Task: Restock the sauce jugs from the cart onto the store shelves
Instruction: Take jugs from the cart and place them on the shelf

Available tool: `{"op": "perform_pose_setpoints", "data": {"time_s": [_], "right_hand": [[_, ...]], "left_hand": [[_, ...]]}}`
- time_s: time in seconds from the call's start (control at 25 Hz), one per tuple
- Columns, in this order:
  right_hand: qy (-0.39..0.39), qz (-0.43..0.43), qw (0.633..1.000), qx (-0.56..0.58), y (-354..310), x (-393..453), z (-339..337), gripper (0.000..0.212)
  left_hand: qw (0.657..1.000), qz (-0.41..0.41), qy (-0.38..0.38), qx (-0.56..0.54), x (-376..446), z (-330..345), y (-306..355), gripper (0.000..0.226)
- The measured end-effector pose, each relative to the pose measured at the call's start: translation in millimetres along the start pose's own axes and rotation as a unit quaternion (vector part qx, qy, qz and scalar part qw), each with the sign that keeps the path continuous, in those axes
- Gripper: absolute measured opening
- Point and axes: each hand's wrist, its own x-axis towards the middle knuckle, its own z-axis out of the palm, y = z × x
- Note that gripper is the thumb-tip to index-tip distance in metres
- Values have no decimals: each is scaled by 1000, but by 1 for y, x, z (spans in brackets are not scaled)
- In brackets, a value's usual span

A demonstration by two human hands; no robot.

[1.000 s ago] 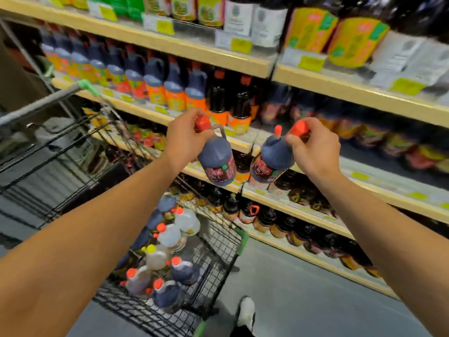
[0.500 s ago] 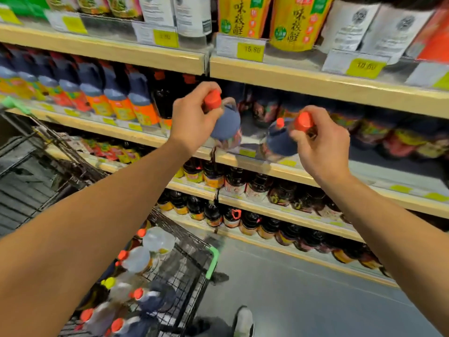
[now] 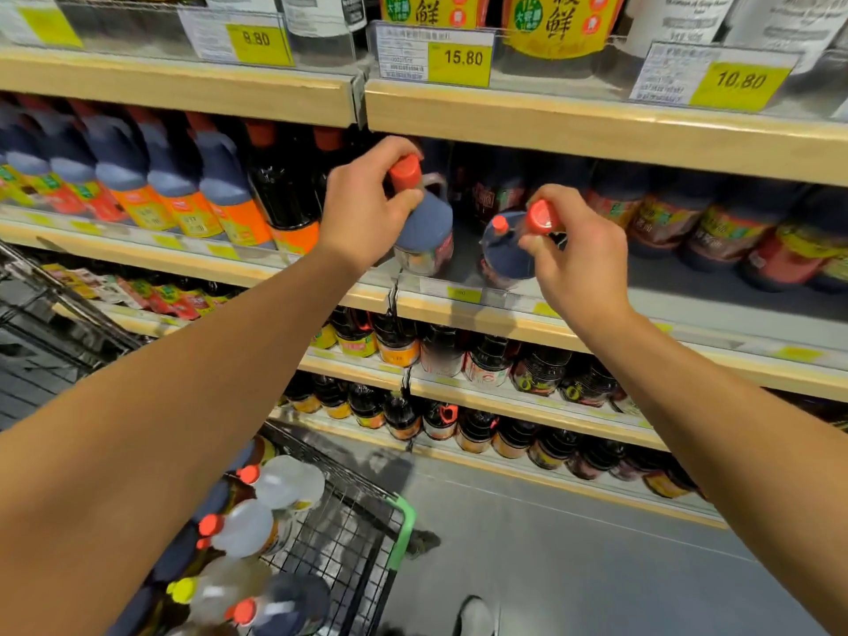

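My left hand [image 3: 365,208] grips the neck of a dark sauce jug [image 3: 424,231] with a red cap, its base at the front of the grey shelf [image 3: 688,286]. My right hand [image 3: 578,254] pinches the red cap of a second dark jug [image 3: 504,254], standing just right of the first on the same shelf. Below left, the wire cart [image 3: 367,534] holds several more jugs [image 3: 257,530], some clear and some dark, with red or yellow caps.
Rows of dark sauce bottles [image 3: 192,195] fill the same shelf to the left and right, and two lower shelves [image 3: 504,397]. The wooden shelf above [image 3: 596,126] carries price tags and hangs close over the jugs. A shoe [image 3: 475,617] stands on the grey floor.
Both hands have carried the jugs up and forward from in front of the shelves to the grey shelf's front. The view has moved closer to the shelves.
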Motion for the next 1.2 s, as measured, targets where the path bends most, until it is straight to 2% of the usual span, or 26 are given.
{"op": "perform_pose_setpoints", "data": {"time_s": [0.24, 0.56, 0.72, 0.96, 1.2], "right_hand": [[30, 14, 999, 6, -1, -4, -13, 31], [47, 21, 999, 7, 2, -10, -7, 31], [48, 19, 999, 9, 2, -10, -2, 31], [51, 0, 999, 6, 0, -3, 2, 32], [61, 6, 998, -6, 4, 20, 17, 31]], "left_hand": [[999, -47, -5, -18, 6, 20, -12, 30], [990, -119, -41, 70, 15, 45, -22, 73], [991, -108, -77, 30, -2, 61, -44, 91], [992, -76, -102, 24, -17, 72, -66, 81], [995, -65, -79, 21, -16, 76, -71, 80]]}}
